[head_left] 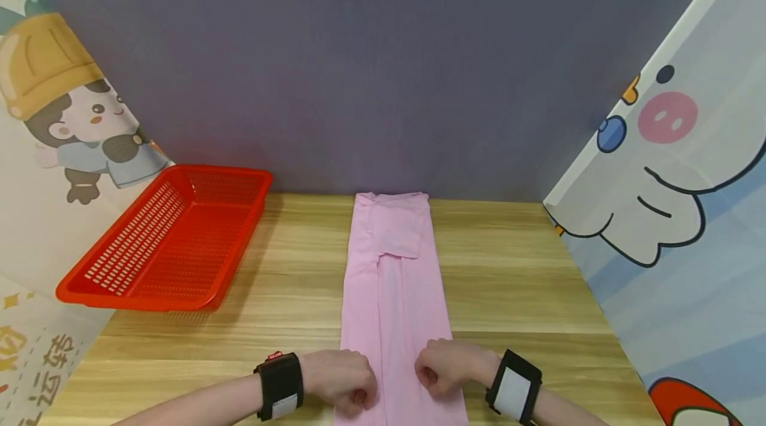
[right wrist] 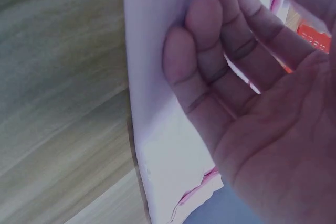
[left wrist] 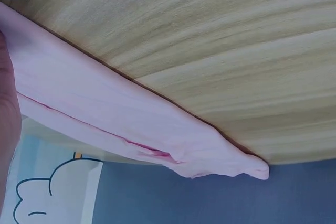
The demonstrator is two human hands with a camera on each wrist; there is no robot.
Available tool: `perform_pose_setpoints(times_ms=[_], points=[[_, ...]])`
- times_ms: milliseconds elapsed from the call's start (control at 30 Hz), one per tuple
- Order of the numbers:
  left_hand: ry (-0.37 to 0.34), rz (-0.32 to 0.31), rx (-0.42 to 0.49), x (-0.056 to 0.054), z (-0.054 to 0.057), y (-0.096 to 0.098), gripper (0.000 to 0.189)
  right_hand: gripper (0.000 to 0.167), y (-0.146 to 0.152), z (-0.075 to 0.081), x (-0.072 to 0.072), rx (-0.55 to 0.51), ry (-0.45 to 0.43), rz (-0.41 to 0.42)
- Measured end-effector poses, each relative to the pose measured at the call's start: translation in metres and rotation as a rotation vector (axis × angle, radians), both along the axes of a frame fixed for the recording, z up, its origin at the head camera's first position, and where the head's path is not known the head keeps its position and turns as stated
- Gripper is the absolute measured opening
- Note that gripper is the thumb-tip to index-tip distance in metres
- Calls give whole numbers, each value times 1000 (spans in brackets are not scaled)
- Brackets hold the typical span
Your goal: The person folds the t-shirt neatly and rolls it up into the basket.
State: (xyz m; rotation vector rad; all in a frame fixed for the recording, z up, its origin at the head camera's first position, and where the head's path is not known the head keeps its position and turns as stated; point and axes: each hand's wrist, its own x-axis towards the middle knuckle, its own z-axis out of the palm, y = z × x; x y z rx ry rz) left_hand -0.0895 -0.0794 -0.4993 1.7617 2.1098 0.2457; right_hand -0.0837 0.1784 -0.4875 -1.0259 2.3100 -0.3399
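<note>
A pink cloth garment (head_left: pixel 391 293) lies in a long, narrow folded strip on the wooden table, running from the far edge to the near side. A squarish flap lies over its far part, and lengthwise fold lines run below. My left hand (head_left: pixel 341 378) rests at its left edge, fingers bent; their tips are hidden, so I cannot tell whether they pinch cloth. At the right edge is my right hand (head_left: pixel 445 367). In the right wrist view its loosely bent fingers (right wrist: pixel 181 56) have their tips against the cloth. The left wrist view shows the garment's side (left wrist: pixel 115 98) lying low along the table.
A red plastic basket (head_left: pixel 209 256) with perforated sides stands at the left of the table (head_left: pixel 503 266). A dark grey panel (head_left: pixel 383 67) rises behind the far edge. Printed cartoon sheets (head_left: pixel 688 180) flank both sides. Each wrist wears a black strap (head_left: pixel 282 383).
</note>
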Motion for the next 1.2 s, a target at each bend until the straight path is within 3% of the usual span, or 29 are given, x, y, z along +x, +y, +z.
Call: perform_pose_setpoints(times_ms=[133,267,467,700,833,967,1200], points=[[-23,17,-24,1,0,0,13,26,-1,1,6,38,-37,-10],[14,-7,-22,4,0,1,22,41,-4,0,13,96,20,31],[131,-65,-1,11,-1,4,17,48,-7,-2,20,156,136,99],[205,-60,16,16,1,5,24,53,-9,-1,30,199,383,216],[304,-50,44,17,1,6,29,53,-11,0,33,226,400,197],[340,-23,62,18,-1,7,25,46,-13,2,35,213,375,160],[413,90,101,29,-7,11,18,34,-14,3,39,184,394,101]])
